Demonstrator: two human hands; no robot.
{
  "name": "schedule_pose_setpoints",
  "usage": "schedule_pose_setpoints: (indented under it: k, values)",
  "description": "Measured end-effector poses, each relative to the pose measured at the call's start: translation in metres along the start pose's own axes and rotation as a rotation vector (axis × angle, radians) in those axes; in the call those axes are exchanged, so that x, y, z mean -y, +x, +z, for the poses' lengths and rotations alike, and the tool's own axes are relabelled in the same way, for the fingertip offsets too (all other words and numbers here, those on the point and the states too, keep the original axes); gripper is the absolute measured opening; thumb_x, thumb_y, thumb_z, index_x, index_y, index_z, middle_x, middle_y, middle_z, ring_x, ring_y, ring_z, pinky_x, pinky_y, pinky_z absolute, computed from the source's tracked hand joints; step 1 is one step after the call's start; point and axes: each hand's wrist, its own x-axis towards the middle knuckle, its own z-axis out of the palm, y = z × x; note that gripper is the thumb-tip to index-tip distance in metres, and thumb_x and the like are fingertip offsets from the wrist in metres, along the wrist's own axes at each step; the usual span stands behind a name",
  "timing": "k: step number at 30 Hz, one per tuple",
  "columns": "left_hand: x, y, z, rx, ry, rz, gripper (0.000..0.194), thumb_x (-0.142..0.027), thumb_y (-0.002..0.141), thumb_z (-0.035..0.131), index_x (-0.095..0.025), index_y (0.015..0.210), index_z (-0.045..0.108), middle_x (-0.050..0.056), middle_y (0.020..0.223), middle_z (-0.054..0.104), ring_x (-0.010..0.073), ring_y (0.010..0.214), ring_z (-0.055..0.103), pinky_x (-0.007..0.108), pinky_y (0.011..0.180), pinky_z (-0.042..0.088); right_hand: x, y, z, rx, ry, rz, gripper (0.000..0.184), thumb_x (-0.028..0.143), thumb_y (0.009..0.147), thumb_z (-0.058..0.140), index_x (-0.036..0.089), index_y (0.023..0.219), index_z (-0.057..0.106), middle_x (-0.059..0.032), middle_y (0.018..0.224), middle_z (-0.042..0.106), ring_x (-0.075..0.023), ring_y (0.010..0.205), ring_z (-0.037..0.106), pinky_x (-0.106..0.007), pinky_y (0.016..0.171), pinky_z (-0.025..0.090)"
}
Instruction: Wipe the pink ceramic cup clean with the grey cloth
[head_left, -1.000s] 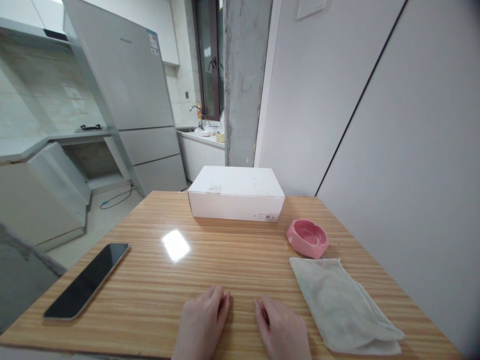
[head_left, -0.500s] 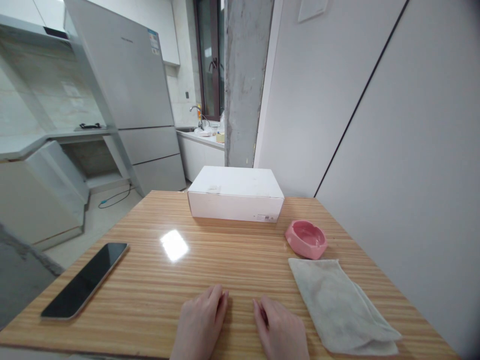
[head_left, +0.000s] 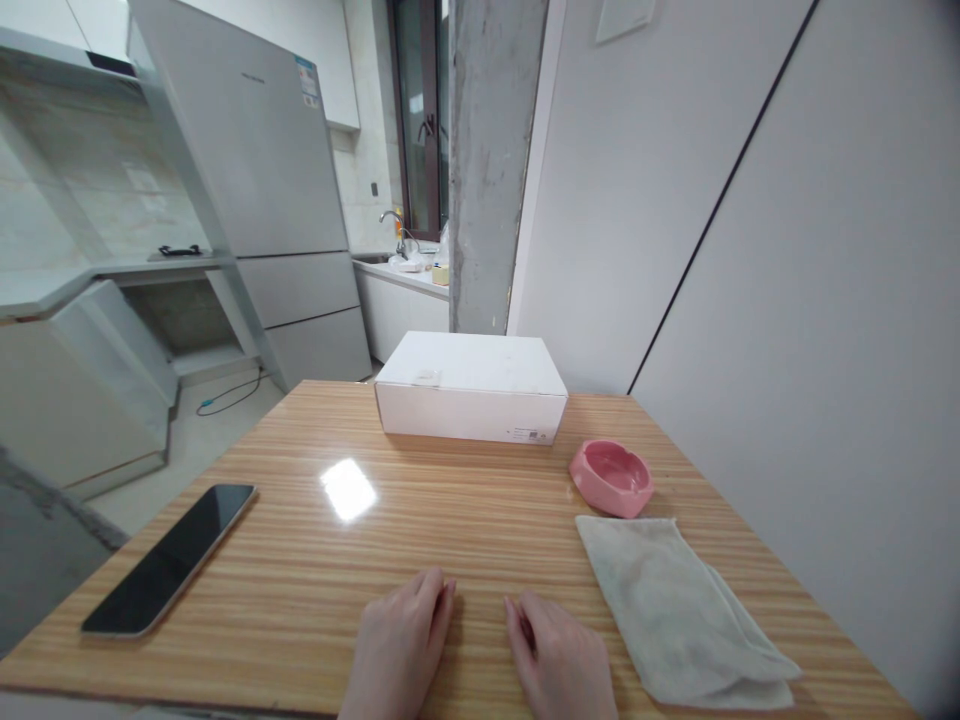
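Left hand point(head_left: 399, 635) and right hand point(head_left: 564, 645) are resting loosely clenched, nothing visible inside, on the wood-grain table point(head_left: 292, 580); folded grey cloth point(head_left: 675, 610) is lying near right; relaxed stillness is probably serving best.

The lower edge is cutting off the forearms behind the bare left hand point(head_left: 401, 635) and bare right hand point(head_left: 562, 645); their curled fingers point(head_left: 441, 622) are hiding the palms. Print point(head_left: 528, 435) on the white rectangular cardboard box point(head_left: 471, 410) is appearing unreadably small.
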Motion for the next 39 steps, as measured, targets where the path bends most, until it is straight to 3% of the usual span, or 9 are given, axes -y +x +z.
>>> schedule_pose_setpoints:
  k: [9, 13, 16, 18, 22, 27, 29, 34, 39]
  values:
    - [-0.004, 0.001, -0.002, 0.153, -0.007, -0.119, 0.028, -0.02, 0.095, 0.032, -0.022, 0.082, 0.056, 0.001, 0.076, 0.069, 0.0219, 0.07, 0.069, 0.029, 0.055, 0.042, 0.002, 0.001, -0.002, -0.003, 0.011, -0.002, 0.051, 0.037, 0.1, 0.022, 0.023, 0.06, 0.05, 0.0028, 0.051, 0.058, -0.0108, 0.043, 0.057, -0.025, 0.048, 0.03]
    - [-0.022, 0.015, -0.027, 0.154, -0.239, -0.192, 0.027, -0.028, 0.095, 0.034, -0.02, 0.082, 0.056, 0.004, 0.075, 0.066, 0.0209, 0.07, 0.066, 0.03, 0.061, 0.045, 0.0, -0.002, 0.001, 0.001, 0.017, 0.005, 0.051, 0.037, 0.1, 0.023, 0.022, 0.06, 0.049, 0.0022, 0.051, 0.058, -0.0109, 0.043, 0.057, -0.025, 0.048, 0.029]
    - [-0.049, 0.043, -0.055, 0.04, -0.57, -0.031, 0.018, -0.037, 0.089, 0.048, -0.021, 0.095, 0.057, 0.003, 0.086, 0.064, 0.0189, 0.081, 0.063, 0.031, 0.073, 0.048, -0.002, -0.003, 0.002, 0.027, 0.015, 0.014, 0.051, 0.037, 0.1, 0.021, 0.022, 0.061, 0.05, 0.0011, 0.051, 0.059, -0.0116, 0.044, 0.058, -0.025, 0.048, 0.028]
    - [-0.07, 0.07, -0.063, -0.023, -0.737, 0.17, 0.03, -0.033, 0.083, 0.059, -0.022, 0.11, 0.055, 0.006, 0.107, 0.06, 0.02, 0.101, 0.058, 0.033, 0.088, 0.046, -0.002, -0.004, 0.002, 0.028, 0.017, 0.018, 0.052, 0.036, 0.1, 0.018, 0.022, 0.062, 0.051, 0.0004, 0.052, 0.06, -0.0125, 0.045, 0.059, -0.026, 0.048, 0.028]
    - [-0.106, 0.129, -0.035, -0.003, -0.967, 0.396, 0.068, -0.035, 0.069, 0.074, -0.022, 0.129, 0.044, 0.008, 0.129, 0.05, 0.021, 0.12, 0.048, 0.035, 0.104, 0.038, -0.001, -0.004, 0.001, 0.029, 0.003, 0.033, 0.048, 0.037, 0.1, 0.022, 0.022, 0.064, 0.051, 0.0007, 0.052, 0.061, -0.0137, 0.044, 0.06, -0.028, 0.047, 0.026]
    - [-0.135, 0.179, 0.028, 0.146, -0.962, 0.326, 0.113, -0.048, 0.048, 0.083, -0.008, 0.139, 0.03, 0.021, 0.143, 0.035, 0.0328, 0.134, 0.032, 0.043, 0.111, 0.028, 0.001, -0.003, 0.0, -0.003, -0.021, 0.021, 0.05, 0.036, 0.101, 0.018, 0.021, 0.069, 0.053, -0.0003, 0.053, 0.062, -0.014, 0.047, 0.062, -0.027, 0.049, 0.028]
    - [-0.144, 0.187, 0.041, 0.185, -0.944, 0.263, 0.116, -0.048, 0.042, 0.085, -0.008, 0.137, 0.033, 0.023, 0.14, 0.038, 0.0351, 0.131, 0.035, 0.044, 0.109, 0.03, 0.001, -0.003, -0.002, 0.011, -0.018, 0.024, 0.052, 0.037, 0.101, 0.016, 0.021, 0.068, 0.053, -0.0007, 0.053, 0.062, -0.0139, 0.048, 0.062, -0.027, 0.05, 0.027]
    - [-0.151, 0.186, 0.039, 0.174, -0.925, 0.219, 0.081, -0.044, 0.047, 0.083, -0.017, 0.118, 0.053, 0.014, 0.12, 0.057, 0.0311, 0.114, 0.053, 0.041, 0.098, 0.041, 0.002, -0.002, -0.005, 0.046, -0.017, 0.037, 0.055, 0.038, 0.101, 0.013, 0.022, 0.067, 0.053, -0.0011, 0.053, 0.062, -0.0148, 0.048, 0.062, -0.029, 0.049, 0.026]
    - [-0.12, 0.167, 0.007, 0.016, -0.933, 0.219, 0.075, -0.04, 0.047, 0.084, -0.021, 0.113, 0.055, 0.007, 0.11, 0.063, 0.0259, 0.102, 0.059, 0.037, 0.089, 0.045, 0.0, -0.004, -0.002, 0.037, -0.012, 0.047, 0.055, 0.037, 0.101, 0.014, 0.022, 0.066, 0.053, -0.0006, 0.053, 0.062, -0.0152, 0.048, 0.063, -0.029, 0.05, 0.028]
